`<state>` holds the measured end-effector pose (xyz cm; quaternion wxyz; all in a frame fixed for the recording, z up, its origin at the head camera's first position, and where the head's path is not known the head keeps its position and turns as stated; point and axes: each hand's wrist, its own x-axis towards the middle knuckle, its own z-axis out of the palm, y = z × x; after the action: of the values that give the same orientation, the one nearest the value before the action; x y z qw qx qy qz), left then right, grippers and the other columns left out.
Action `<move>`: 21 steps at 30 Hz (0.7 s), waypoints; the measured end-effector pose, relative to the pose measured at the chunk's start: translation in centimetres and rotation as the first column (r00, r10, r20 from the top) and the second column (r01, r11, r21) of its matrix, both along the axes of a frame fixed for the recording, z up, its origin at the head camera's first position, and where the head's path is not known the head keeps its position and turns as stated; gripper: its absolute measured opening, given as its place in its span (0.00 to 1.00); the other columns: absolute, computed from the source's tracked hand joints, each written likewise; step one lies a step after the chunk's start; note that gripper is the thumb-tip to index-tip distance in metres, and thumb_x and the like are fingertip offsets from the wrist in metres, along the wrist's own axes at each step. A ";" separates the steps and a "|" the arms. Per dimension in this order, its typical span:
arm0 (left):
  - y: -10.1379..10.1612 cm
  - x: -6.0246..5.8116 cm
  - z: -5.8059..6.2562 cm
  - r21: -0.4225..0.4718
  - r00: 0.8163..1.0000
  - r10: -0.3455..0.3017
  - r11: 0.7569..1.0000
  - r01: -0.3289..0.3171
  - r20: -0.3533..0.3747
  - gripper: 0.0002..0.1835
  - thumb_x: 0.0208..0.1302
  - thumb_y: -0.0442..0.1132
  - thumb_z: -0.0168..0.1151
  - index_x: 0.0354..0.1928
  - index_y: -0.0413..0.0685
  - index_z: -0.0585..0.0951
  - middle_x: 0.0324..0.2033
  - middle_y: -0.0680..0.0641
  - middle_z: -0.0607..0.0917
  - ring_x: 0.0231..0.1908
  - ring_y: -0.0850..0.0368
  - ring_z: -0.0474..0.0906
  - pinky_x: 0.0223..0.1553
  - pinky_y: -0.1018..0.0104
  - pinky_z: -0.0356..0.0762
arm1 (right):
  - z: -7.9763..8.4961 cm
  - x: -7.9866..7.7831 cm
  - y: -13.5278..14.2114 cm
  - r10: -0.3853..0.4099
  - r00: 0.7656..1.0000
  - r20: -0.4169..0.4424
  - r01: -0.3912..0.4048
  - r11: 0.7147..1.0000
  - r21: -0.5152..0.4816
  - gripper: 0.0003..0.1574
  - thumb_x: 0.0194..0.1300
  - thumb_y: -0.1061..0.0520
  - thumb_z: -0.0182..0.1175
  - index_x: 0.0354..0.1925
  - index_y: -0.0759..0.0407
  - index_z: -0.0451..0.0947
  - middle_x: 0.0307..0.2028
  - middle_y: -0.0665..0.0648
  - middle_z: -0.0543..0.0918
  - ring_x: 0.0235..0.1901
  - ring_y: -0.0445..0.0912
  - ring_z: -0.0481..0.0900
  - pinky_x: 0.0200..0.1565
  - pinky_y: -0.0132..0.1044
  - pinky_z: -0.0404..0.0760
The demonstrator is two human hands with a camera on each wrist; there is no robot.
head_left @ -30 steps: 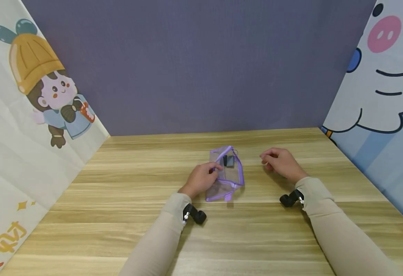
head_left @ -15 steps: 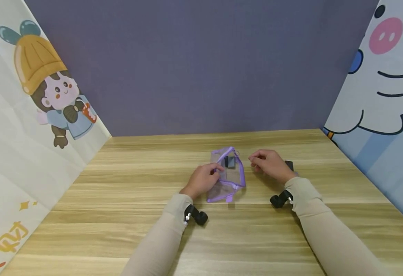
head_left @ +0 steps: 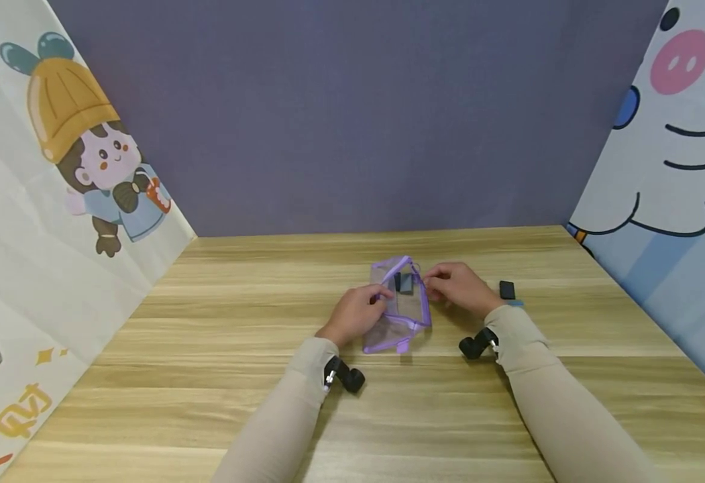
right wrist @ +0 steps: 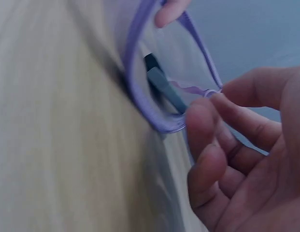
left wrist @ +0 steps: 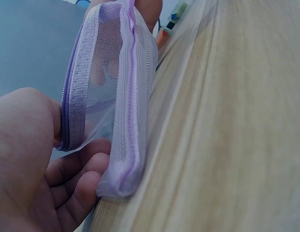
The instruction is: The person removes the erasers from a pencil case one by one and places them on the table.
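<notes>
A see-through mesh zip pouch [head_left: 382, 335] with purple edging lies on the table, its zip open wide. My left hand [head_left: 355, 312] holds the near-left zip edge, fingers bent over it; the left wrist view shows the zip tape [left wrist: 75, 92] between thumb and fingers. Inside sit a small grey-blue piece [head_left: 407, 284] and a black piece [head_left: 397, 281] beside it. My right hand [head_left: 461, 288] has its bent fingertips right at the pouch's far-right corner, near a small ring [right wrist: 212, 92] at the zip's end. I cannot tell if they pinch it.
A small black flat item [head_left: 507, 290] and a thin blue one [head_left: 515, 302] lie on the wooden table [head_left: 237, 376] beside the right wrist. A grey-purple panel [head_left: 352, 121] stands along the back, with printed sheets on both sides.
My right hand has moved left to the pouch's corner, uncovering the black and blue items by its wrist. The left hand keeps its hold and the pouch stays in place.
</notes>
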<state>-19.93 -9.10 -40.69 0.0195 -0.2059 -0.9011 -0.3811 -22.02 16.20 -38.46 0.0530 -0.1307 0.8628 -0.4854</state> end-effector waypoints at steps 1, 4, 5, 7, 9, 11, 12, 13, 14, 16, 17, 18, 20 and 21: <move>0.0 0.0 0.0 -0.003 1.000 0.001 1.000 -0.001 -0.002 0.15 0.67 0.39 0.56 0.50 0.56 0.86 0.29 0.56 0.82 0.21 0.61 0.71 0.27 0.64 0.73 | 0.0 -0.1 0.0 0.005 1.000 0.010 -0.005 1.000 0.000 0.17 0.74 0.55 0.56 0.51 0.66 0.81 0.36 0.62 0.84 0.35 0.52 0.81 0.31 0.43 0.81; 0.1 -0.1 0.0 -0.007 1.000 0.004 1.000 -0.004 -0.004 0.14 0.67 0.39 0.56 0.50 0.57 0.86 0.30 0.57 0.82 0.22 0.60 0.72 0.28 0.63 0.73 | 0.1 -0.4 -0.1 0.016 0.999 0.030 -0.016 1.000 -0.001 0.17 0.74 0.56 0.56 0.52 0.67 0.80 0.38 0.62 0.84 0.36 0.53 0.82 0.32 0.43 0.81; 0.1 -0.1 0.0 -0.005 1.000 0.004 1.000 -0.004 -0.003 0.14 0.67 0.39 0.56 0.50 0.57 0.86 0.30 0.57 0.82 0.22 0.60 0.72 0.28 0.63 0.73 | 0.1 -0.6 -0.2 0.020 0.999 0.033 -0.020 1.000 0.003 0.18 0.74 0.55 0.56 0.53 0.67 0.80 0.39 0.62 0.84 0.36 0.52 0.82 0.32 0.43 0.81; 0.1 -0.1 0.1 -0.008 1.000 0.006 1.000 -0.006 -0.003 0.14 0.68 0.39 0.56 0.50 0.58 0.86 0.30 0.57 0.82 0.22 0.60 0.72 0.28 0.63 0.73 | 0.1 -0.8 -0.3 0.018 0.999 0.042 -0.019 1.000 0.013 0.18 0.73 0.56 0.57 0.52 0.67 0.80 0.38 0.61 0.85 0.36 0.51 0.82 0.32 0.42 0.81; 0.1 -0.1 0.1 -0.008 1.000 0.006 1.000 -0.006 -0.002 0.14 0.68 0.39 0.56 0.50 0.58 0.86 0.30 0.57 0.82 0.22 0.60 0.72 0.28 0.63 0.73 | 0.1 -1.0 -0.5 0.018 0.998 0.053 -0.019 0.999 0.026 0.18 0.71 0.56 0.58 0.52 0.67 0.81 0.38 0.61 0.85 0.35 0.50 0.82 0.32 0.41 0.81; 0.1 -0.1 0.1 -0.007 1.000 0.003 1.000 -0.003 0.002 0.14 0.68 0.39 0.56 0.50 0.57 0.86 0.29 0.57 0.82 0.22 0.60 0.72 0.27 0.63 0.73 | 0.1 -1.2 -0.7 0.017 0.998 0.068 -0.020 0.999 0.037 0.17 0.68 0.58 0.58 0.51 0.67 0.81 0.37 0.60 0.85 0.35 0.49 0.82 0.32 0.40 0.81; 0.1 -0.1 0.1 -0.010 1.000 0.003 1.000 -0.003 0.001 0.14 0.69 0.39 0.56 0.50 0.57 0.86 0.29 0.57 0.81 0.22 0.60 0.72 0.27 0.63 0.73 | 0.1 -1.2 -0.8 0.017 0.997 0.076 -0.020 0.999 0.040 0.17 0.67 0.59 0.58 0.50 0.67 0.81 0.37 0.60 0.85 0.35 0.49 0.82 0.32 0.40 0.81; 0.1 -0.2 0.1 -0.011 1.000 0.002 1.000 -0.002 0.002 0.14 0.69 0.39 0.56 0.50 0.57 0.86 0.28 0.57 0.81 0.21 0.60 0.72 0.27 0.63 0.73 | 0.1 -1.2 -0.9 0.017 0.996 0.084 -0.020 0.999 0.044 0.17 0.66 0.59 0.58 0.50 0.67 0.81 0.37 0.60 0.85 0.35 0.49 0.83 0.32 0.40 0.81; 0.1 -0.2 0.0 -0.012 1.000 0.001 1.000 -0.001 0.003 0.14 0.69 0.40 0.56 0.50 0.57 0.86 0.28 0.56 0.81 0.21 0.61 0.72 0.26 0.64 0.73 | 0.1 -1.2 -0.9 0.021 0.996 0.090 -0.025 0.999 0.046 0.17 0.66 0.59 0.58 0.49 0.67 0.81 0.38 0.60 0.85 0.35 0.49 0.83 0.33 0.39 0.81; 0.1 -0.2 0.1 -0.016 1.000 0.001 1.000 -0.001 0.001 0.14 0.69 0.39 0.55 0.50 0.57 0.86 0.27 0.56 0.81 0.20 0.61 0.71 0.26 0.64 0.73 | 0.2 -1.2 -1.1 0.023 0.995 0.098 -0.029 0.998 0.051 0.16 0.66 0.59 0.58 0.49 0.67 0.81 0.38 0.60 0.85 0.34 0.48 0.83 0.33 0.39 0.81; 0.1 -0.1 0.1 -0.017 1.000 0.002 1.000 -0.002 0.000 0.14 0.69 0.39 0.55 0.51 0.57 0.86 0.27 0.56 0.81 0.20 0.61 0.71 0.26 0.64 0.72 | 0.2 -1.2 -1.2 0.020 0.995 0.101 -0.025 0.998 0.052 0.16 0.66 0.59 0.58 0.48 0.67 0.81 0.37 0.60 0.85 0.34 0.48 0.83 0.33 0.39 0.81; 0.1 -0.1 0.1 -0.020 1.000 0.003 1.000 -0.003 -0.002 0.14 0.69 0.39 0.55 0.51 0.57 0.86 0.27 0.56 0.81 0.20 0.61 0.71 0.26 0.64 0.72 | 0.3 -1.2 -1.2 0.024 0.995 0.100 -0.030 0.998 0.052 0.16 0.67 0.58 0.58 0.48 0.68 0.81 0.37 0.60 0.85 0.34 0.48 0.83 0.32 0.39 0.80; 0.2 -0.1 0.0 -0.018 1.000 0.003 1.000 -0.003 0.002 0.14 0.69 0.40 0.55 0.51 0.57 0.86 0.27 0.56 0.80 0.20 0.61 0.71 0.25 0.64 0.72 | 0.3 -1.2 -1.4 0.022 0.995 0.096 -0.027 0.998 0.058 0.16 0.66 0.58 0.58 0.48 0.68 0.81 0.36 0.60 0.86 0.33 0.48 0.83 0.32 0.39 0.80; 0.2 -0.1 0.0 -0.020 1.000 0.004 1.000 -0.004 0.002 0.14 0.69 0.40 0.55 0.51 0.57 0.86 0.27 0.56 0.80 0.20 0.61 0.71 0.25 0.64 0.72 | 0.3 -1.3 -1.4 0.015 0.995 0.095 -0.021 0.998 0.062 0.16 0.65 0.59 0.58 0.47 0.68 0.81 0.36 0.60 0.86 0.33 0.48 0.83 0.32 0.39 0.80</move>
<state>-20.05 -8.93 -40.65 0.0171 -0.2039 -0.9053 -0.3721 -23.28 14.75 -38.12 0.1024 -0.1136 0.8729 -0.4633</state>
